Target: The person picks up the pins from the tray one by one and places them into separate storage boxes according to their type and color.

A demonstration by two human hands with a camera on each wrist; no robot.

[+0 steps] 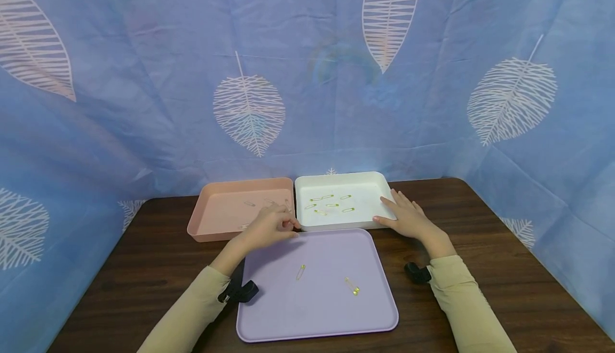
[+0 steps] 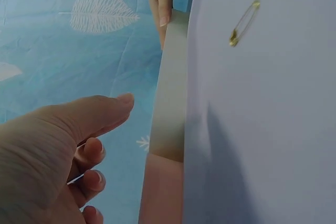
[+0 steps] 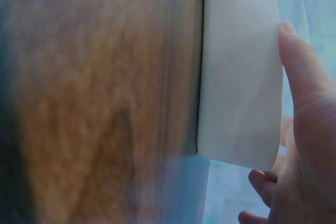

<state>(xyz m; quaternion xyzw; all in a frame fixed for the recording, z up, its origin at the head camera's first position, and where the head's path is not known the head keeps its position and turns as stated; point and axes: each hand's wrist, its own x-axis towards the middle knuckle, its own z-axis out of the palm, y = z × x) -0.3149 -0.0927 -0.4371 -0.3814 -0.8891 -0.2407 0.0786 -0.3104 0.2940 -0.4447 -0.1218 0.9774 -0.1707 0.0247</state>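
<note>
My left hand point(image 1: 272, 226) hovers where the pink tray point(image 1: 218, 230), the white tray point(image 1: 370, 201) and the lilac tray point(image 1: 317, 315) meet. Its thumb stretches out while the other fingers hang loosely bent; nothing shows between them in the left wrist view. My right hand point(image 1: 407, 217) rests at the white tray's near right corner, fingers spread, thumb touching the front rim. Several gold safety pins point(image 1: 332, 205) lie in the white tray. On the lilac tray are a gold safety pin point(image 1: 300, 272) and, further right, more gold pin pieces point(image 1: 353, 287) close together. Silver safety pins point(image 1: 249, 203) lie in the pink tray, partly hidden by my left hand.
The pink and white trays stand side by side at the back of the dark wooden table point(image 1: 480, 267), with the lilac tray in front. A blue leaf-patterned cloth point(image 1: 307, 102) hangs behind. Each wrist wears a black strap point(image 1: 417, 273).
</note>
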